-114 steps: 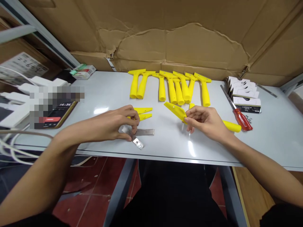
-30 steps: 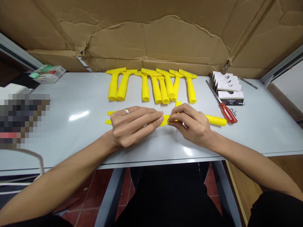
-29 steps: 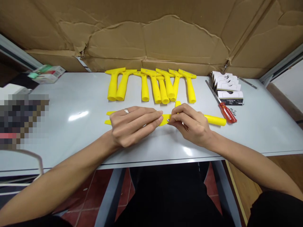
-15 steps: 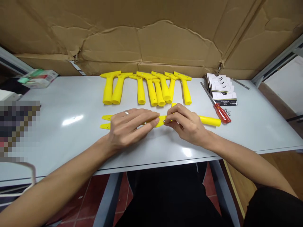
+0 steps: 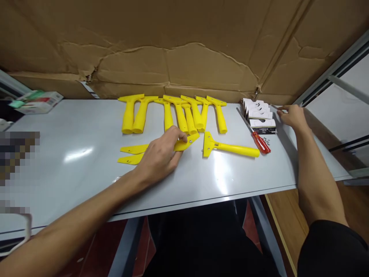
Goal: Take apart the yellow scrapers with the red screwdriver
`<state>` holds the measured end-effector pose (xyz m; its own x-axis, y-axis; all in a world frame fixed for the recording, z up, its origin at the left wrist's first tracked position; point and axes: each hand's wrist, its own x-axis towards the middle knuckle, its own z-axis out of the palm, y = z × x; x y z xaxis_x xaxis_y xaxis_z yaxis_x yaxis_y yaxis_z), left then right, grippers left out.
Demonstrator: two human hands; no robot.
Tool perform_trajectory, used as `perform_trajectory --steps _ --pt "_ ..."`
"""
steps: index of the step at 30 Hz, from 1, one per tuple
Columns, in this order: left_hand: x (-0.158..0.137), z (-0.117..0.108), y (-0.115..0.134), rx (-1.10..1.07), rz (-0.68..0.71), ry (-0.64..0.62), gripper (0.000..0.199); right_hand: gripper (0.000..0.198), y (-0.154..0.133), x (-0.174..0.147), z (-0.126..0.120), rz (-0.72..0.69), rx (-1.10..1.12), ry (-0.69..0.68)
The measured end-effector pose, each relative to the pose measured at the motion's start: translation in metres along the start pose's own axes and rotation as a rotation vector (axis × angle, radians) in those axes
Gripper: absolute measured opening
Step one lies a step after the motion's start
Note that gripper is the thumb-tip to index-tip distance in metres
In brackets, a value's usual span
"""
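Observation:
My left hand (image 5: 164, 150) grips a flat yellow plastic scraper plate (image 5: 188, 143), with a screw showing near its right end. Beside and partly behind that hand lie two yellow plates (image 5: 134, 149), pointed at their left ends. My right hand (image 5: 292, 115) reaches to the back right, its fingers closed on a thin metal strip (image 5: 273, 106); only the strip's left end shows. Between the hands a yellow scraper handle (image 5: 236, 149) lies flat, its T-shaped head toward the left.
Several yellow scrapers (image 5: 220, 115) line the back by the cardboard (image 5: 184, 65). A red-handled screwdriver (image 5: 261, 143) leans against white-and-black packets (image 5: 262, 125), with small screws (image 5: 266, 141) beside it. A carton (image 5: 40, 103) stands at the back left.
My right hand has left the yellow plate and moved far right to the metal strip. My left hand has shifted and tilts the plate's right end up. The scraper handle is now uncovered.

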<state>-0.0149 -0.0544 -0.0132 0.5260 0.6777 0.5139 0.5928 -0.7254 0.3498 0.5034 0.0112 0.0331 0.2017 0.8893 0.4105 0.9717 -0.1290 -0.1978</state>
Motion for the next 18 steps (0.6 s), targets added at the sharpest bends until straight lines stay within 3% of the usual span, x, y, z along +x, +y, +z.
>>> perform_trajectory --steps 2,4,7,9,15,18 --pt "0.001 0.000 0.003 -0.052 -0.054 -0.024 0.019 0.052 -0.017 -0.012 -0.005 0.107 0.001 0.008" --pt "0.001 -0.002 0.006 -0.119 -0.119 -0.037 0.024 0.048 -0.044 -0.025 -0.016 0.124 0.036 -0.017" --pt "0.003 -0.004 0.009 -0.240 -0.205 -0.066 0.031 0.038 -0.089 -0.054 -0.031 0.025 0.076 -0.240" --pt "0.003 -0.004 0.009 -0.314 -0.247 -0.069 0.027 0.029 -0.111 -0.078 -0.032 -0.027 0.051 -0.318" --pt "0.003 0.002 -0.001 -0.436 -0.326 0.038 0.038 0.046 -0.138 -0.137 -0.003 -0.531 0.069 -0.307" --pt "0.005 0.003 -0.004 -0.450 -0.368 0.105 0.037 0.040 -0.142 -0.142 0.003 -0.647 0.081 -0.275"
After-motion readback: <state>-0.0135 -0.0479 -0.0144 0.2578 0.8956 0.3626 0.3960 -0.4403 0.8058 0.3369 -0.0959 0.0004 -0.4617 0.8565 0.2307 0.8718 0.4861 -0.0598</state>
